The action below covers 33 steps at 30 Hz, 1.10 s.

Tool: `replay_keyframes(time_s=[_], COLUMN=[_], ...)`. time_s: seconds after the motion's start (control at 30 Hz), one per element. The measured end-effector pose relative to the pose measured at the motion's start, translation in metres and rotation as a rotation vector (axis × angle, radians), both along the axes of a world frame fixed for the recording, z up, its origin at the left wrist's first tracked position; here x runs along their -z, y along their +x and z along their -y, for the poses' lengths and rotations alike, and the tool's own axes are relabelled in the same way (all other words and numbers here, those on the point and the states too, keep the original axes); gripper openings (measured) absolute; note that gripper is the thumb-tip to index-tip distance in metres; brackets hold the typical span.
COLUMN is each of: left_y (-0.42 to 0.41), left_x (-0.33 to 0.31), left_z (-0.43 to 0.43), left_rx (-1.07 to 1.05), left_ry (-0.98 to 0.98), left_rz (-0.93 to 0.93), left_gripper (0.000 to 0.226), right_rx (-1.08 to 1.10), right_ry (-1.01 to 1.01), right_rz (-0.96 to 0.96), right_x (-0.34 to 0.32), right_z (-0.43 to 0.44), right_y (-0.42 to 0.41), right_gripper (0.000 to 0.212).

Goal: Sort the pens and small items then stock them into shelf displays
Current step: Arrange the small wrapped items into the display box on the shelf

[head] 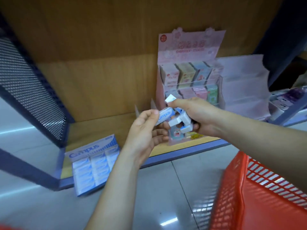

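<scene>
My right hand (197, 115) grips a bunch of several white and blue erasers (181, 119), one sticking up above the thumb. My left hand (146, 131) pinches one blue-sleeved Campus eraser (164, 116) between thumb and fingers, right beside that bunch. Both hands hover over the front of a low wooden shelf (103, 128). A blue Campus eraser display box (94, 161), filled with rows of erasers, lies at the shelf's front left, overhanging the edge.
A pink tiered display (189, 70) of pastel boxed items stands on the shelf behind my hands. A red plastic basket (259, 195) sits on the tiled floor at lower right. A dark mesh panel (29, 90) borders the shelf on the left.
</scene>
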<state>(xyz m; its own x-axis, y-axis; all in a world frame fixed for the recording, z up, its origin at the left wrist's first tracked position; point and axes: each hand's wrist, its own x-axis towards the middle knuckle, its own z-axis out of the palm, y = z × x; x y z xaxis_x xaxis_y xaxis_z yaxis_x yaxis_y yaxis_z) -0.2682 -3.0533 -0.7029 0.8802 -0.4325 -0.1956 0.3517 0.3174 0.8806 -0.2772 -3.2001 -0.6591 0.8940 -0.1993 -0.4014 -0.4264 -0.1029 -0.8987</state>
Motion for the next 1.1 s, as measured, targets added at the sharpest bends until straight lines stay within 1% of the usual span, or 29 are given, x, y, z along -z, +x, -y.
replay_keyframes(time_s=[0.1,0.2,0.27,0.37,0.43,0.57,0.6,0.63,0.67,0.7,0.73,0.77,0.8,0.83,0.9,1.0,1.1], left_y=[0.001,0.004,0.004,0.006,0.006,0.005,0.005,0.006,0.007,0.007,0.007,0.008,0.009,0.011,0.013,0.011,0.004], left_x=[0.01,0.024,0.037,0.063,0.081,0.111,0.12,0.129,0.139,0.147,0.155,0.16,0.167,0.171,0.179,0.181,0.182], left_z=[-0.041,-0.084,-0.109,-0.134,-0.143,-0.151,-0.153,-0.156,-0.161,-0.168,-0.175,-0.18,-0.184,-0.186,-0.189,-0.191,-0.189], left_rx=[-0.125,-0.277,-0.353,-0.444,-0.495,-0.527,-0.546,-0.59,-0.637,-0.677,-0.684,-0.654,-0.602,-0.537,-0.457,-0.469,-0.476], left_ry=[0.142,0.261,0.278,0.284,0.304,0.371,0.423,0.536,0.705,0.91,1.091,1.212,1.291,1.326,1.332,1.323,1.31], left_rz=[0.038,0.043,0.011,-0.06,-0.103,-0.185,-0.194,-0.179,-0.146,-0.102,-0.056,-0.025,-0.018,-0.031,-0.06,-0.052,-0.027], left_gripper=[0.016,0.018,0.019,0.021,0.024,0.03,0.027,0.021,0.014,0.021,0.032,0.04,0.045,0.047,0.048,0.048,0.046], right_rx=[-0.128,-0.228,-0.262,-0.353,-0.393,-0.383,-0.37,-0.354,-0.338,-0.325,-0.32,-0.312,-0.306,-0.301,-0.299,-0.283,-0.271], right_ry=[0.034,-0.005,-0.014,-0.034,-0.06,0.001,0.011,0.001,-0.02,-0.033,-0.036,-0.033,-0.026,-0.022,-0.026,-0.066,-0.11], right_rz=[-0.054,-0.099,-0.133,-0.167,-0.176,-0.238,-0.253,-0.27,-0.29,-0.309,-0.323,-0.334,-0.337,-0.335,-0.332,-0.325,-0.315], right_x=[0.013,0.027,0.04,0.068,0.088,0.13,0.141,0.15,0.158,0.163,0.168,0.172,0.176,0.179,0.184,0.199,0.211], right_z=[-0.035,-0.078,-0.103,-0.135,-0.149,-0.163,-0.166,-0.168,-0.171,-0.173,-0.174,-0.175,-0.176,-0.178,-0.183,-0.194,-0.206], right_y=[0.019,0.038,0.045,0.048,0.048,0.048,0.048,0.047,0.046,0.046,0.046,0.046,0.048,0.05,0.054,0.062,0.068], right_gripper=[0.024,0.013,0.011,0.019,0.019,0.019,0.019,0.017,0.012,0.007,0.009,0.012,0.012,0.011,0.012,0.016,0.015])
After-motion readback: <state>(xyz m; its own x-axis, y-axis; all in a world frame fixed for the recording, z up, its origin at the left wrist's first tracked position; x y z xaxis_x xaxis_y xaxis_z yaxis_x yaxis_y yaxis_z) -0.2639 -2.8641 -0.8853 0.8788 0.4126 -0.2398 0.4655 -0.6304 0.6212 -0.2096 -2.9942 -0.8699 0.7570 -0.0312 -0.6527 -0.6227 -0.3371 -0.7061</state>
